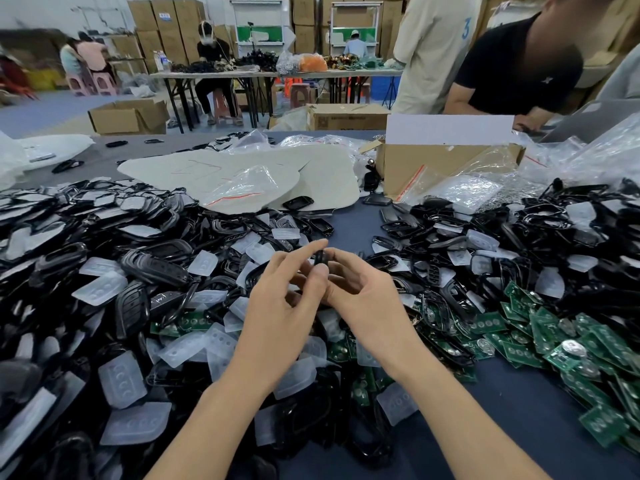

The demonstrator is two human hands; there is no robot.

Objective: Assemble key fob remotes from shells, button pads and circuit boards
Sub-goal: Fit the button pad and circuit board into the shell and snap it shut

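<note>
Both my hands meet over the middle of the table around a small black key fob point(319, 258), seen edge-on. My left hand point(280, 306) pinches it with thumb and fingers, its index finger stretched out above. My right hand point(360, 296) curls round the fob from the right. Most of the fob is hidden by my fingers. Black shells point(152, 265) lie heaped at the left, translucent white button pads point(121, 379) are mixed among them, and green circuit boards point(554, 344) are piled at the right.
An open cardboard box point(446, 168) with plastic bags stands at the back right. Pale sheets point(249, 174) lie behind the piles. A person in a black shirt point(519, 60) leans over the far edge. Bare blue table point(519, 427) shows at the near right.
</note>
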